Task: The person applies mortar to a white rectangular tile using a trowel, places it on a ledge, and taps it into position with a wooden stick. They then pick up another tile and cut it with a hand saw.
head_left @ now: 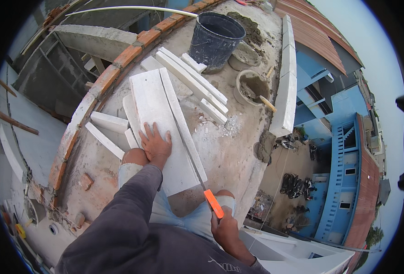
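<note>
A long white lightweight concrete block (148, 98) lies tilted across my knees. My left hand (157, 142) presses flat on it, fingers spread. A narrow strip (182, 123) runs along the block's right side, parted from it by a thin gap. At the near end of that gap is a handsaw (214, 203) with an orange and black handle, its blade mostly hidden between the pieces. My right hand (226, 229) is closed round the handle. White cut strips (190, 80) lie beyond the block, and more pieces (109, 122) lie to its left.
A black bucket (215, 43) stands at the far side, near a bowl of mortar (253, 86) with a wooden-handled tool in it. Laid white blocks (284, 86) line the right edge, above a courtyard (293, 169) with motorbikes. A brick ledge (106, 82) curves along the left.
</note>
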Demonstrator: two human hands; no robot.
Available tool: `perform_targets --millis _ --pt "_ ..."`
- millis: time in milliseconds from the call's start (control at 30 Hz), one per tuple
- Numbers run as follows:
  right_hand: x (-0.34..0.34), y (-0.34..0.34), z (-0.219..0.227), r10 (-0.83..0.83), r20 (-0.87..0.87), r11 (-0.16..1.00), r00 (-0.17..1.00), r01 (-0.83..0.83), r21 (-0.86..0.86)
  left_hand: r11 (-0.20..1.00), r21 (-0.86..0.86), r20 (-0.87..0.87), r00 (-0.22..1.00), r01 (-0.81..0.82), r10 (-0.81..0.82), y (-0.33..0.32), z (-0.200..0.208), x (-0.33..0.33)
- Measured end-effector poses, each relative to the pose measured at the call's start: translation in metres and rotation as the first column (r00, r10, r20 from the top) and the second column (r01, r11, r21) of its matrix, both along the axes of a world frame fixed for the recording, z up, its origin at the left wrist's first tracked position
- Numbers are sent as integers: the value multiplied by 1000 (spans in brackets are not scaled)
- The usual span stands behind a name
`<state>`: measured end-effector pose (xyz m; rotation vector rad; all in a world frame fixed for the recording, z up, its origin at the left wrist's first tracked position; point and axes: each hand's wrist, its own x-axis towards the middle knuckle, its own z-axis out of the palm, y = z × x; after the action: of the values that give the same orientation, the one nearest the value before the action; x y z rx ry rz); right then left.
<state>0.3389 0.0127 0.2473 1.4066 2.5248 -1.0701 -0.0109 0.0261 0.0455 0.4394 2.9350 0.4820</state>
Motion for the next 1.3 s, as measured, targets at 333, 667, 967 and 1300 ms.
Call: perform_targets --millis 333,667,967,1300 --pt "-135 51 -88 156 -148 961 977 -116 251 999 37 -24 1000 8 -7 -3 3 0" --pt "12 0 -2 22 -147 989 989 0 151 722 -188 219 745 665 -630 -85 62 91" --pt "-171 82 -63 183 -227 977 957 -151 150 756 -181 -121 748 630 -652 -83 19 134" --pt "-157 99 -90 176 -301 979 937 -137 148 777 -105 -50 777 621 -628 -70 36 107"
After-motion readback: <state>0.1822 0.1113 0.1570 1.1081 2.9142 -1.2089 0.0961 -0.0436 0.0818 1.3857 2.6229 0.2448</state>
